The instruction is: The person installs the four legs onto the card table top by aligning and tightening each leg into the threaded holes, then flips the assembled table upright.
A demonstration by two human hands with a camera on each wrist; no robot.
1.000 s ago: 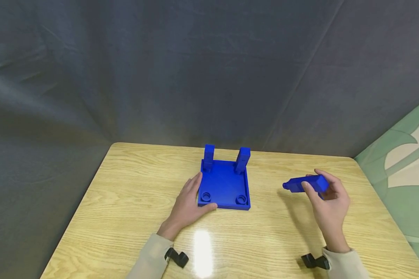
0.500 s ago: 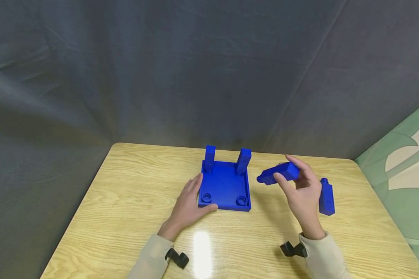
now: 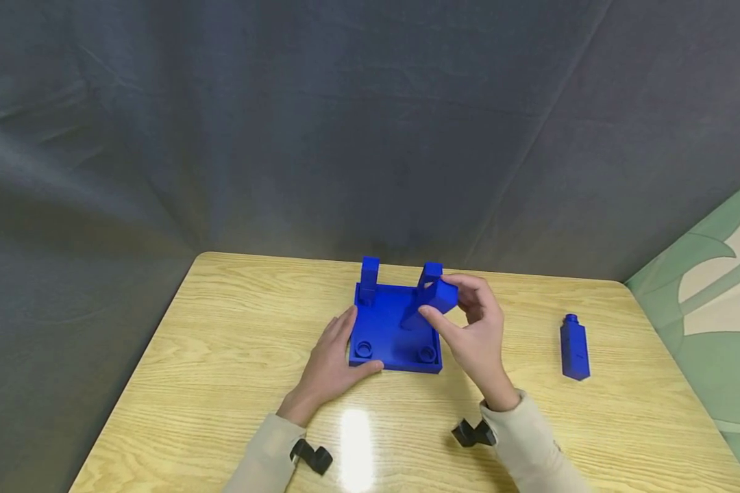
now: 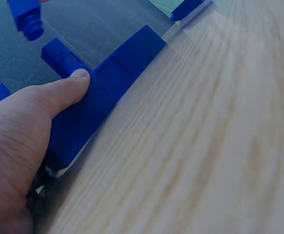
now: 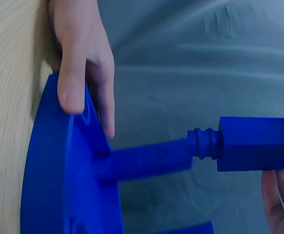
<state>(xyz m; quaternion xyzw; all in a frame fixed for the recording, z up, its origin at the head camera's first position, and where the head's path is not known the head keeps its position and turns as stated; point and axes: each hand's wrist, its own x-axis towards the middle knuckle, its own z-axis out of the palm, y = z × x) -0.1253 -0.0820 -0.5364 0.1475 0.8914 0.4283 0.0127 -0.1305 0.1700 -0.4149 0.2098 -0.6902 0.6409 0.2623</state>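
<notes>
A square blue toy tabletop (image 3: pixel 385 322) lies upturned on the wooden table. My left hand (image 3: pixel 333 359) grips its near left corner, thumb on the front wall and fingers along the left side. Two blue table legs stand in the far corners, a left leg (image 3: pixel 368 282) and a right leg (image 3: pixel 432 268). Round sockets show at the near left (image 3: pixel 364 349) and near right (image 3: pixel 427 353). With thumb and fingers, my right hand (image 3: pixel 477 335) pinches another blue table leg (image 5: pixel 254 144). Its threaded end (image 4: pixel 33 29) points down and left, above the tabletop, in the head view.
One more blue table leg (image 3: pixel 575 348) lies on the wooden table (image 3: pixel 222 356) at the right. Dark cloth (image 3: pixel 345 137) hangs behind the table's far edge. A green patterned surface (image 3: pixel 721 342) borders the right side.
My right hand has carried the table leg leftwards from the right side to over the tabletop, tilting it steeper. The loose leg at the right has come into view. My left hand stays put.
</notes>
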